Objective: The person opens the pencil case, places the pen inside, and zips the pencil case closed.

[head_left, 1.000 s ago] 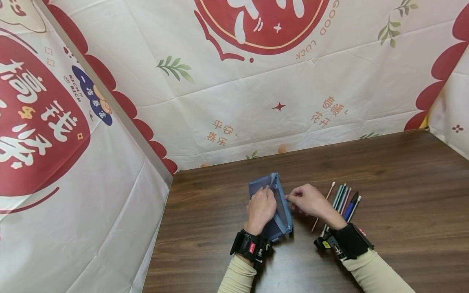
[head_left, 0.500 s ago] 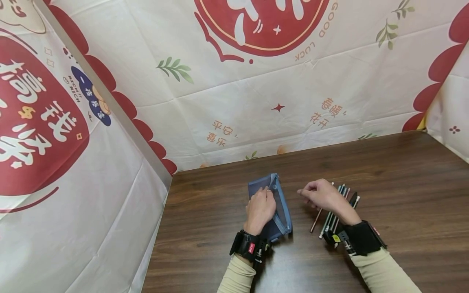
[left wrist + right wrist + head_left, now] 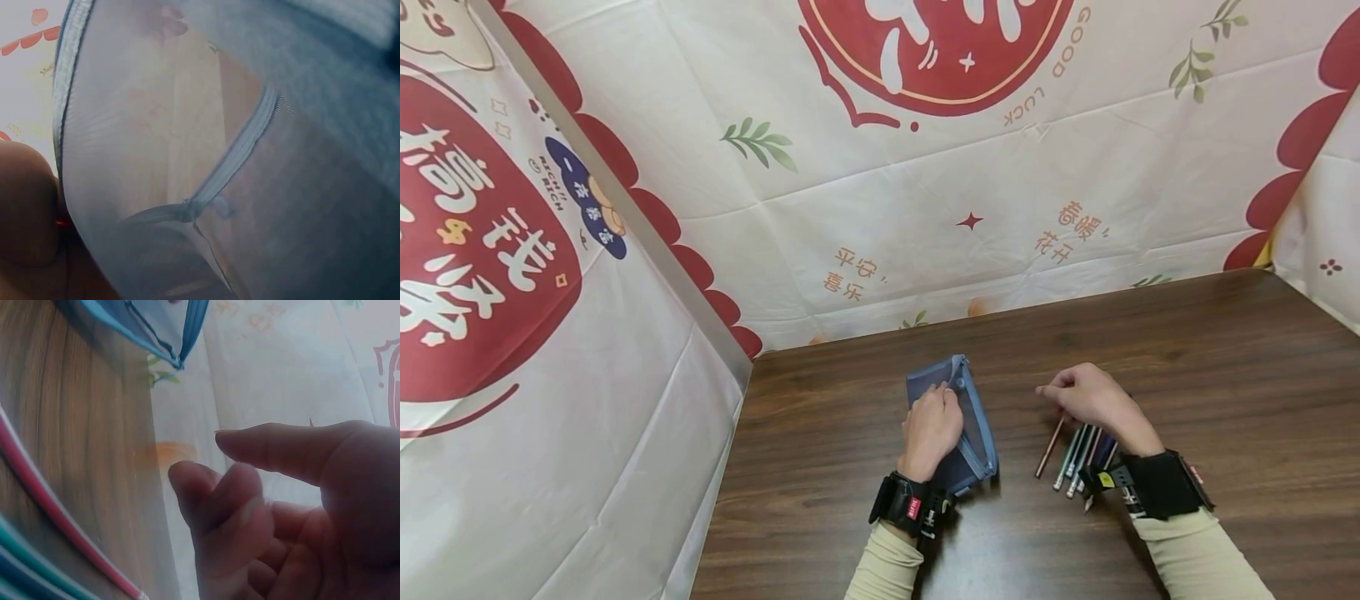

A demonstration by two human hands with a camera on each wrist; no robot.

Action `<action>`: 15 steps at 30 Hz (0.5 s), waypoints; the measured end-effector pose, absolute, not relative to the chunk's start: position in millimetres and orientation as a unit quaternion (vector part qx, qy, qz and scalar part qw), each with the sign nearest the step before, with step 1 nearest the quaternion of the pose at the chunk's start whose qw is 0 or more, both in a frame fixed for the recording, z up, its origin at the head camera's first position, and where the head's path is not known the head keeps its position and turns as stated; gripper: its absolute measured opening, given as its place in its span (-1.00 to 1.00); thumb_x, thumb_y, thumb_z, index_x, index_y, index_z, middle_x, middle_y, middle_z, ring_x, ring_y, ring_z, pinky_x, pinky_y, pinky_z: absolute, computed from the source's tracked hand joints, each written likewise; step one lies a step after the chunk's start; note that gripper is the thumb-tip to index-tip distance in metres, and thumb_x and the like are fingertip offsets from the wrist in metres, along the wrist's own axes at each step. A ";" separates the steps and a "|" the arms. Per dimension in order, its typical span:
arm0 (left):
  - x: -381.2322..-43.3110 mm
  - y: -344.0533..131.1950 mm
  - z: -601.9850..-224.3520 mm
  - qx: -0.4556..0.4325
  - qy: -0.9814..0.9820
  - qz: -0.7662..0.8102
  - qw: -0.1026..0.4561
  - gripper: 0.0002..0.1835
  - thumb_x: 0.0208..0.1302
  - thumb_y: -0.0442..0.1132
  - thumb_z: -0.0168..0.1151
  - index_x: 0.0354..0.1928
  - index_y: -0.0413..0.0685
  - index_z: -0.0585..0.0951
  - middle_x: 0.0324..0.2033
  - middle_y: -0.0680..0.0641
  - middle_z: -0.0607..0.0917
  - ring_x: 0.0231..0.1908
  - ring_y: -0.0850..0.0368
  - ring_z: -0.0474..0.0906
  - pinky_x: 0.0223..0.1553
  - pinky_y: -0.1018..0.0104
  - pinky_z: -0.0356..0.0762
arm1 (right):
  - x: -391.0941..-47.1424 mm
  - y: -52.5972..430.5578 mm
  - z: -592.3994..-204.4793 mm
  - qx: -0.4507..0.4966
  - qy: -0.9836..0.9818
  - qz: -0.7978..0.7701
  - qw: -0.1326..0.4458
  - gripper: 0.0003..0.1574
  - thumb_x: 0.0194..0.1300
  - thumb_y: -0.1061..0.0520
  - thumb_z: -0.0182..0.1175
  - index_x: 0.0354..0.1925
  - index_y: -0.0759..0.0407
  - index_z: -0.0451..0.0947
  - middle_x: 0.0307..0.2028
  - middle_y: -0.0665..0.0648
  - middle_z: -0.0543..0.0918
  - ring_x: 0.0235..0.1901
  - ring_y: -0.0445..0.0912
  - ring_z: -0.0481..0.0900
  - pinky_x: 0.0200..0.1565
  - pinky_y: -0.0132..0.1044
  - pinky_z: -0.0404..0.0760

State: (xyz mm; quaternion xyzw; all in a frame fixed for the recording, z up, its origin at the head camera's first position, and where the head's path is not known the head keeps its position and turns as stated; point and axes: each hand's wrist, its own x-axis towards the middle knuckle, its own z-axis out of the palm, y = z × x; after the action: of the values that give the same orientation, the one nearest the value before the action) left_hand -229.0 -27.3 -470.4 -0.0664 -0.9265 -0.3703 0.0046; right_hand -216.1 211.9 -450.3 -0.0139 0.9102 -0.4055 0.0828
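A blue mesh pencil case (image 3: 959, 473) lies on the table with its zipped mouth open toward the right. My left hand (image 3: 931, 425) grips its near side, fingers over the edge. The see-through mesh (image 3: 137, 144) fills the left wrist view. Over the far ends of several pencils (image 3: 1070, 467) hovers my right hand (image 3: 1097, 400), its fingers loosely bent. In the right wrist view, a gap shows between thumb and fingers, with nothing held. A reddish pencil (image 3: 1049, 452) lies leftmost, a little apart from the bunch; the hand hides the far ends.
The brown wooden table (image 3: 820, 467) ends at the back against a printed white cloth (image 3: 910, 242). Another cloth panel (image 3: 647, 417) stands along the left edge. Black wrist straps with cameras (image 3: 1165, 483) sit on both forearms.
My right hand has moved away from the pencil case's mouth, rightward to above the pencils. The left hand and the case have hardly moved.
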 end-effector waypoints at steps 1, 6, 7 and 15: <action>-229.2 -27.5 -470.4 -0.066 -0.926 -0.371 0.005 -0.47 0.48 -0.05 -0.38 0.23 -0.01 0.52 0.25 -0.07 0.51 0.26 -0.09 0.33 0.16 -0.29 0.28 | -215.8 213.2 -449.8 -0.012 0.912 -0.401 0.084 -0.57 0.35 -0.01 0.07 -0.43 0.32 0.57 -0.69 0.09 0.54 -0.65 -0.04 0.51 -0.56 -0.25 0.45; -229.5 -27.3 -469.8 -0.061 -0.928 -0.368 0.004 -0.47 0.48 -0.04 -0.38 0.24 0.01 0.52 0.25 -0.08 0.51 0.24 -0.11 0.35 0.14 -0.28 0.30 | -215.4 220.0 -450.1 -0.004 0.928 -0.365 0.074 -0.56 0.34 0.00 0.07 -0.52 0.29 0.55 -0.72 0.05 0.52 -0.69 -0.11 0.45 -0.58 -0.27 0.39; -229.6 -27.2 -469.8 -0.059 -0.928 -0.367 0.004 -0.47 0.47 -0.04 -0.38 0.24 0.02 0.52 0.25 -0.08 0.51 0.23 -0.12 0.35 0.14 -0.28 0.31 | -215.5 221.3 -450.4 -0.002 0.931 -0.359 0.073 -0.55 0.34 0.00 0.07 -0.55 0.29 0.55 -0.73 0.04 0.52 -0.70 -0.12 0.43 -0.59 -0.28 0.37; -232.1 -27.6 -470.1 -0.056 -0.930 -0.362 0.008 -0.46 0.47 -0.04 -0.38 0.24 0.01 0.52 0.25 -0.08 0.51 0.22 -0.11 0.37 0.13 -0.26 0.33 | -216.7 226.7 -453.8 0.009 0.933 -0.347 0.093 -0.55 0.32 0.01 0.07 -0.59 0.28 0.52 -0.73 0.01 0.51 -0.70 -0.14 0.45 -0.61 -0.29 0.41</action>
State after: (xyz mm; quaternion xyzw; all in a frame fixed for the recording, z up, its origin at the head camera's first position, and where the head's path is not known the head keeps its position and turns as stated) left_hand -232.1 -27.6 -470.1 -0.0557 -0.9303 -0.3625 0.0081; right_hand -216.7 226.7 -453.8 0.0086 0.9333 -0.3468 0.0932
